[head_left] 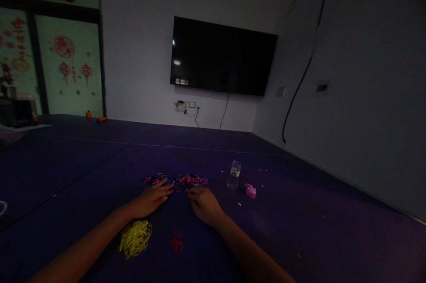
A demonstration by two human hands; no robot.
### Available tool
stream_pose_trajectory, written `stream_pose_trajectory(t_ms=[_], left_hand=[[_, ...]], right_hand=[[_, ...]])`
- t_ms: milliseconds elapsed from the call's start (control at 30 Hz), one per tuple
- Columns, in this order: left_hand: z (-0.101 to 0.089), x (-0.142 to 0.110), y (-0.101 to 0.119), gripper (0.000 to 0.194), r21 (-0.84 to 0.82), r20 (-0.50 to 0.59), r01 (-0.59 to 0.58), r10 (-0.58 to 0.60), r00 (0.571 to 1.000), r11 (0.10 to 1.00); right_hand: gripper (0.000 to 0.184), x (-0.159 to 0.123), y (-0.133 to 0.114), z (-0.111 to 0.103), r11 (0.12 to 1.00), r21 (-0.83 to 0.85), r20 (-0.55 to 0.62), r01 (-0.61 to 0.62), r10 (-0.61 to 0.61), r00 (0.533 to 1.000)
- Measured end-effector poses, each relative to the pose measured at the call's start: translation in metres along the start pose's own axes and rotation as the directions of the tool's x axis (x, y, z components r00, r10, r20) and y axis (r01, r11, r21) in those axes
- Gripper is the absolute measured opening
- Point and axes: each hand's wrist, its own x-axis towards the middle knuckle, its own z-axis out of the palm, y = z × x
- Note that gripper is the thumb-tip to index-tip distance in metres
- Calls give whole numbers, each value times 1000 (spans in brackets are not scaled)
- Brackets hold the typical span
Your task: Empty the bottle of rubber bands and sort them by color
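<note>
A loose heap of thin, stringy bands (191,180) in pink, blue and dark colours lies on the purple table, in front of both hands. My left hand (151,199) rests at the heap's left part with its fingers stretched out, touching the bands. At the near right edge of the heap is my right hand (204,205), its fingers curled and pressed together at the bands; what they pinch, if anything, is hidden. Close to my left forearm sits a pile of yellow bands (135,238). A few red bands (176,244) lie between my forearms.
Right of the heap stands a clear bottle (234,176), with a small pink object (250,191) beside it. White scraps (239,204) are scattered around them. Small orange items (100,119) lie at the table's far left. A television (222,56) hangs on the wall beyond.
</note>
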Motion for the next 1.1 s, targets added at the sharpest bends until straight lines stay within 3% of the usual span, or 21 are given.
stream_pose_trajectory(t_ms=[267,633,867,1100], left_hand=[[3,2,-8,38,28,-65,95,-93,994,995],[1,-1,-17,34,63,-264,119,-99,960,991],[4,3,-4,36,12,-173,26,-24,985,1000],[8,9,-9,38,-4,-54,-12,12,998,1000]], right_hand=[[29,1,-11,4,965,68,-32,-254,256,966],[33,1,-14,11,969,101,-51,-225,231,972],[31,2,-16,5,973,-9,-32,-230,229,973],[35,9,-13,-3,956,-212,-6,-203,206,979]])
